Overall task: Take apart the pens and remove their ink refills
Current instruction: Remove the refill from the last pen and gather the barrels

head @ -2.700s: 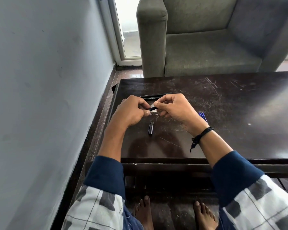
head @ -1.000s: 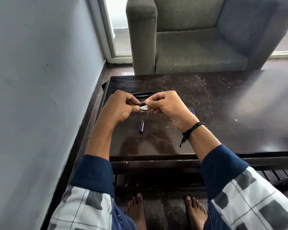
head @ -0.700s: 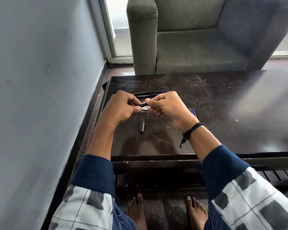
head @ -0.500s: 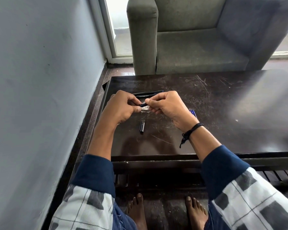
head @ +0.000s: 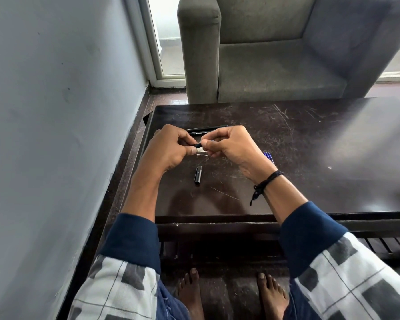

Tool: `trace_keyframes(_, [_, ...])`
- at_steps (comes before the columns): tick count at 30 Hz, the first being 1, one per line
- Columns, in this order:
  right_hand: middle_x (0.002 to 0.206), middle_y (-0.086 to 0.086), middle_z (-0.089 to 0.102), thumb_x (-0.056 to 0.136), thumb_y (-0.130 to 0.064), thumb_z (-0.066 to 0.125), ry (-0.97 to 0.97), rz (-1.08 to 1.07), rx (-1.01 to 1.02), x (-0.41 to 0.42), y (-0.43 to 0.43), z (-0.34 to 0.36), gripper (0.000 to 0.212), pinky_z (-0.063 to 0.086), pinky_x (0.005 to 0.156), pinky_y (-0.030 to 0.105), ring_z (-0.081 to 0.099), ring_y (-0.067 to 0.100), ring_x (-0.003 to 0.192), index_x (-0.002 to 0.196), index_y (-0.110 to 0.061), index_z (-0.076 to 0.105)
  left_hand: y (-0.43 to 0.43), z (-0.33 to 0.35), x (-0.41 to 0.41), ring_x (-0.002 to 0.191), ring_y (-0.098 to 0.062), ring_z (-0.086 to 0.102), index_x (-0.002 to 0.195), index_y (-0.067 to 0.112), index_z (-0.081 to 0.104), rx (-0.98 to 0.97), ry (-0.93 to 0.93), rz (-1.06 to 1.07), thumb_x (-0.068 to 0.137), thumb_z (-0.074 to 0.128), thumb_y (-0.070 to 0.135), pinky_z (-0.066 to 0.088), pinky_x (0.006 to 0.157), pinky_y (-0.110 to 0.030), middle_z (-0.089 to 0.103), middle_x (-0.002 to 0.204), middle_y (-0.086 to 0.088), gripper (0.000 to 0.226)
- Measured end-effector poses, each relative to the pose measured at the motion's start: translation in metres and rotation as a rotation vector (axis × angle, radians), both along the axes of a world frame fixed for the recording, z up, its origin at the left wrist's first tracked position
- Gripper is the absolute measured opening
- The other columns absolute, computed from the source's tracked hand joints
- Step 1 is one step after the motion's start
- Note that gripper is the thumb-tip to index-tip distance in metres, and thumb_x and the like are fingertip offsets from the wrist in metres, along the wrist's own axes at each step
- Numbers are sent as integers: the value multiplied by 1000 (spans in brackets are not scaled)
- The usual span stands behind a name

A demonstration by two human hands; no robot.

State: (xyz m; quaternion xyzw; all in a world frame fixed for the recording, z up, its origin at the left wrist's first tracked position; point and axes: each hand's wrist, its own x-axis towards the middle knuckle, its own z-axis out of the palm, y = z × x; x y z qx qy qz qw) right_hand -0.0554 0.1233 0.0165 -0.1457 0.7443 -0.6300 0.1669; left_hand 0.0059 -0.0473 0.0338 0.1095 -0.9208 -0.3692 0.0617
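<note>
My left hand and my right hand meet above the dark wooden table, both pinching one black pen; only a short stretch of it shows between the fingertips. A black pen cap lies on the table just below the hands. Behind the hands lie black pens with white lettering. Blue refills peek out past my right wrist, mostly hidden by it.
A small pale patch sits on the table under the fingertips. A grey armchair stands beyond the table's far edge. A grey wall runs close along the left. My bare feet rest under the table's near edge.
The hands stay together on the pen, with only small finger shifts. The view moved slightly left since the earliest frame. The cap has not moved.
</note>
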Motion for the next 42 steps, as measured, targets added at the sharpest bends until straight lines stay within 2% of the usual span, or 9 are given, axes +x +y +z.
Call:
trace_keyframes(3, [68,5,70,88,-7,77,9,-6,5,0,-1,-1,6,54,62,22,63,8,61,86,-1,75,0,0,0,83,-16,71,84,33,77,-2,3,0,79,84,19,57,89,-45,75,81,3,16])
trace_keyframes(9, [67,6,71,91,-28,75,4,-32,70,0,0,-2,33,52,56,20,61,12,60,88,5,75,3,-1,-1,83,-13,70,91,28,80,-22,0,-5,79,85,19,57,89,-42,75,81,5,16])
trace_keyframes(14, [73,6,73,88,-11,78,10,14,4,-1,-1,-2,11,55,64,22,66,10,65,92,-1,76,1,0,-1,84,-13,70,93,27,80,-27,1,-1,80,84,21,57,90,-43,75,84,5,15])
trace_keyframes(18, [69,6,70,89,-7,75,17,-7,4,0,-2,-1,10,54,60,20,63,7,60,89,3,74,3,0,-1,83,-12,70,93,26,80,-29,7,-1,79,84,20,57,89,-42,75,84,5,16])
trace_keyframes(25, [64,2,71,91,-34,75,23,-31,61,0,-3,-3,33,52,57,21,62,9,58,77,-4,73,2,0,-2,85,-13,71,94,27,80,-7,11,-3,77,86,19,58,90,-44,76,84,5,19])
trace_keyframes(30, [74,7,71,87,-12,78,12,-12,-8,-1,-3,-2,8,53,61,21,64,10,63,87,-5,74,2,0,-2,82,-14,71,91,28,80,-17,13,8,77,85,20,58,88,-43,76,82,5,17])
trace_keyframes(34, [70,6,69,89,-7,76,18,-19,1,-1,-2,-2,8,53,59,19,63,8,60,83,-1,73,3,0,-1,82,-13,70,91,29,80,-17,11,5,78,85,20,58,88,-43,76,82,5,17])
trace_keyframes(38, [64,6,67,91,-19,76,24,-33,30,0,-3,-2,22,51,56,20,59,9,55,79,-1,72,4,1,-1,81,-12,70,84,33,77,8,20,-7,76,86,18,58,88,-43,75,80,7,19])
trace_keyframes(42, [60,4,67,93,-38,72,20,-61,59,1,-4,-1,38,48,52,18,57,8,52,71,-6,70,4,2,-1,82,-9,70,95,25,79,27,32,-15,78,85,16,58,88,-38,75,82,5,20])
